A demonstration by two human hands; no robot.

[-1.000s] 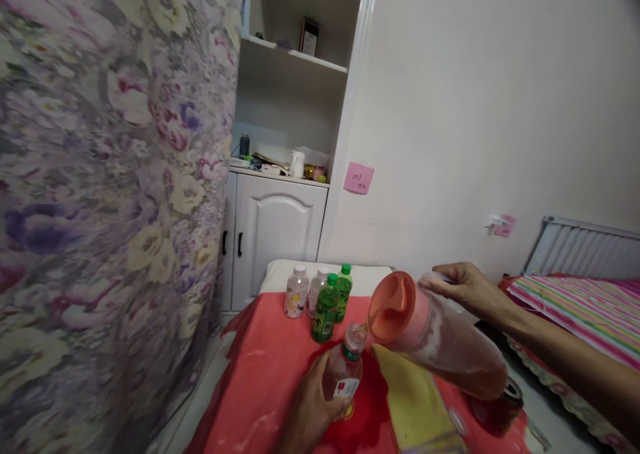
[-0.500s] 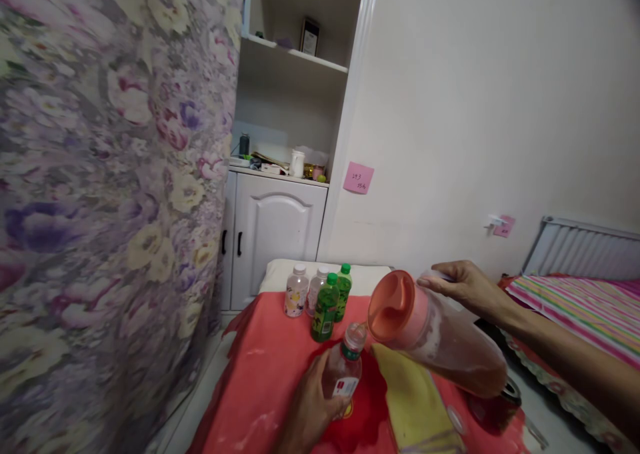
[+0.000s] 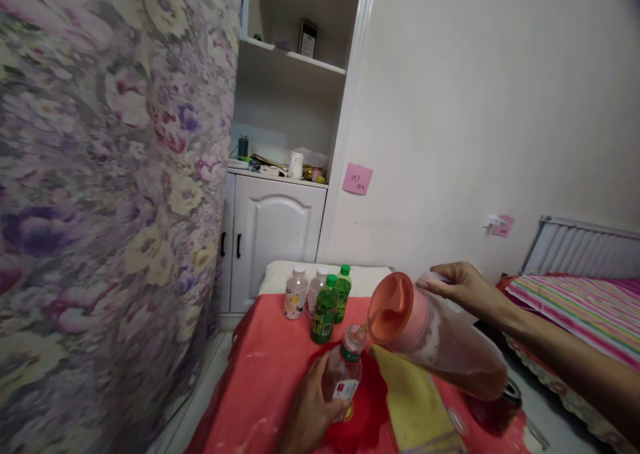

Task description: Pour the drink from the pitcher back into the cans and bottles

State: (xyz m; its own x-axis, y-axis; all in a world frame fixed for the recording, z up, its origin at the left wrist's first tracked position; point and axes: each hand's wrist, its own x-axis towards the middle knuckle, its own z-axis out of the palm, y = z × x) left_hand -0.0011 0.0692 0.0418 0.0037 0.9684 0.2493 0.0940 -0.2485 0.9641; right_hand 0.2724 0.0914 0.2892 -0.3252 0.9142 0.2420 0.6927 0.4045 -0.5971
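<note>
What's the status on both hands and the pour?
Left hand: fingers around bottle, mouth up. Right hand: gripping pitcher, tipped, spout at bottle mouth, liquid running. Nothing visible between spout and bottle mouth.

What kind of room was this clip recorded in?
Most likely a bedroom or one-room home: a bed with a striped cover stands at the right, a floral curtain hangs at the left, and a white cupboard with open shelves stands behind the table.

Btl [image 3: 345, 374] L of jug [image 3: 450, 347], 4 btls [image 3: 325, 314] behind on tbl [image 3: 270, 361], bed [image 3: 580, 307] R.
</note>
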